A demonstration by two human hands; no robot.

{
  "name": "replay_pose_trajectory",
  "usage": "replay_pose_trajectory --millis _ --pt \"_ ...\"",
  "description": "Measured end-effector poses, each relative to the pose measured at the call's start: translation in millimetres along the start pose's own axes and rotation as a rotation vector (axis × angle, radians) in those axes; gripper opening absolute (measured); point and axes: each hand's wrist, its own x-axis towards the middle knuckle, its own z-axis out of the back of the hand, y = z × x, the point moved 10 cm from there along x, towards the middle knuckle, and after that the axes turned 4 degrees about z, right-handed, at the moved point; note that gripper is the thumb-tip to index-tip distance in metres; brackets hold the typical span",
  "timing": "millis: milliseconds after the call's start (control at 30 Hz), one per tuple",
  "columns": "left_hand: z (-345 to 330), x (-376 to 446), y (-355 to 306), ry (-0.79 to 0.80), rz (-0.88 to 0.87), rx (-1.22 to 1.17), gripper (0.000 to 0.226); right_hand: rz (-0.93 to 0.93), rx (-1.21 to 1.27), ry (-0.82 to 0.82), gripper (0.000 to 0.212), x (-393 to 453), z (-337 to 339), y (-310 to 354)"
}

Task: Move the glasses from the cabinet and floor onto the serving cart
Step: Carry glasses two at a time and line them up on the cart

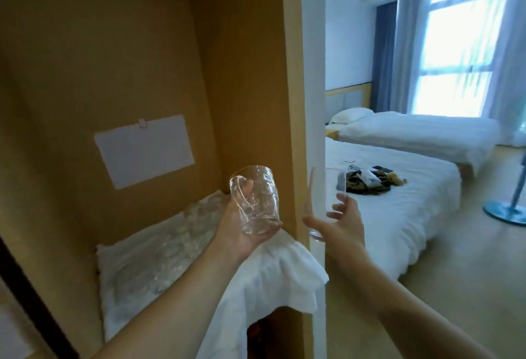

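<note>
My left hand (240, 230) grips a clear glass mug with a handle (256, 198), held up in front of the wooden cabinet (113, 45). My right hand (338, 223) holds a tall plain clear glass (324, 196) just right of the cabinet's white front edge. Several more clear glasses (170, 239) lie close together on a white cloth (270, 282) spread over the cabinet shelf, below and left of my left hand. The serving cart is not in view.
A white paper sheet (145, 149) is taped to the cabinet's back wall. To the right is a room with two white beds (398, 216), dark items (367, 180) on the nearer bed, a blue stand base (506, 210) on the wooden floor, and a curtained window.
</note>
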Motion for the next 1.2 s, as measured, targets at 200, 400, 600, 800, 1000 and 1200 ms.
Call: replay_pose_trajectory --millis 200,400,600,800,1000,1200 --pt "-53 31 66 0.081 0.115 0.064 0.055 -0.034 0.040 -0.135 0.097 5 96 -11" --pt "-130 80 130 0.189 0.165 0.163 0.073 -0.062 0.053 -0.228 0.098 27 190 -37" --pt "-210 160 229 0.241 0.332 0.229 0.059 -0.105 0.001 -0.320 0.091 61 319 -82" --pt "-309 215 347 0.329 0.553 0.133 0.040 -0.168 -0.067 -0.445 0.099 77 460 -111" --pt "-357 282 428 0.315 0.575 0.324 0.090 -0.234 -0.111 -0.540 0.097 87 558 -138" --pt "-404 323 496 0.400 0.734 0.300 0.080 -0.298 -0.119 -0.666 0.093 98 620 -167"
